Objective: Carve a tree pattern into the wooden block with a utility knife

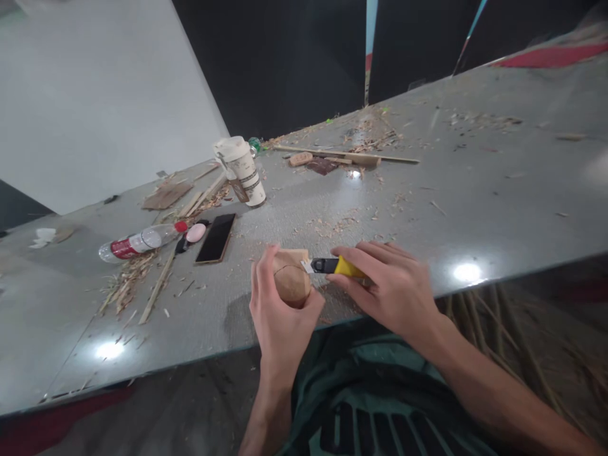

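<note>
Got a pale tan wood chunk (pixel 291 283) clamped in the left hand (pixel 278 316), fingers curled tight round it, right at the near edge of the grey table (pixel 451 202). Rounded smooth in front, squared off at the back, thin dark line looping across (pencil or cut, can't tell). Gripping a yellow-handled knife (pixel 335 266) in the closed right hand (pixel 392 288), blade tip touching the chunk's right side. Shavings (pixel 332 225) everywhere.
</note>
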`<state>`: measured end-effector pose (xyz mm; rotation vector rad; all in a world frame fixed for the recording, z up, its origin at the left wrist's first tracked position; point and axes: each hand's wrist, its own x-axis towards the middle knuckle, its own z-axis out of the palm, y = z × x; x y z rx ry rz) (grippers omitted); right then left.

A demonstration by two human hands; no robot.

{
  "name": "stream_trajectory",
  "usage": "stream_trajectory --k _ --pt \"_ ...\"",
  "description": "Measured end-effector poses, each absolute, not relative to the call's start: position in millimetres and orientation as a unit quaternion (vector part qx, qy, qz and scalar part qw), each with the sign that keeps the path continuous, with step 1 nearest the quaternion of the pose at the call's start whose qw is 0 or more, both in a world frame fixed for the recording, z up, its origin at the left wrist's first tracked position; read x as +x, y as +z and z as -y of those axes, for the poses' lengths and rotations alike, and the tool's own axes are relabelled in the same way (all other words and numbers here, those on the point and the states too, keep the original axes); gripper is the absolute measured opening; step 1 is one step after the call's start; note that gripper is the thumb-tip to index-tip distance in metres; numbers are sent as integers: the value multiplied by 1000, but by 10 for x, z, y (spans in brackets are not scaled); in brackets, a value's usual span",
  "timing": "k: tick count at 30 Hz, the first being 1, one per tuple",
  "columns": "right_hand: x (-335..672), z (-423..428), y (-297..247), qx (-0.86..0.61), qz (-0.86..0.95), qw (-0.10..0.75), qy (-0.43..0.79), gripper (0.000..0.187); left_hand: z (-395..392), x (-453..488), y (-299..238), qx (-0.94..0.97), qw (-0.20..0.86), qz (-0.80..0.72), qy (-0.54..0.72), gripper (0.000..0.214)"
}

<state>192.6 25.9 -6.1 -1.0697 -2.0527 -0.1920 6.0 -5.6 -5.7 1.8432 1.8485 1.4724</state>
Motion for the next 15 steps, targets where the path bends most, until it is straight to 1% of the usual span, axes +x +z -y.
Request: stream_trajectory --k 3,5,6,7,9,12,13,15 --pt "2126 -341 8 -477 776 409 -56 30 98 51 -76 616 72 -612 491 78" --pt "2352 -411 150 -584 651 471 -113 39 129 42 -86 620 77 -608 489 77" --pt "2463 -435 237 -623 602 483 -133 44 139 40 -86 622 90 -606 487 77" --pt "2557 -446 320 -646 583 478 -119 43 142 41 -80 616 111 -608 488 76" --pt "2664 -438 429 -631 564 515 -138 42 131 54 -59 601 148 -608 498 73" --pt "2616 -423 365 -637 619 453 -73 41 89 80 -33 585 191 -591 521 70" --pt "2563 -434 292 -627 638 444 -56 41 73 81 -33 580 218 -576 532 69" --pt "2442 -482 120 -597 705 384 -3 39 39 64 -40 563 305 -524 562 65"
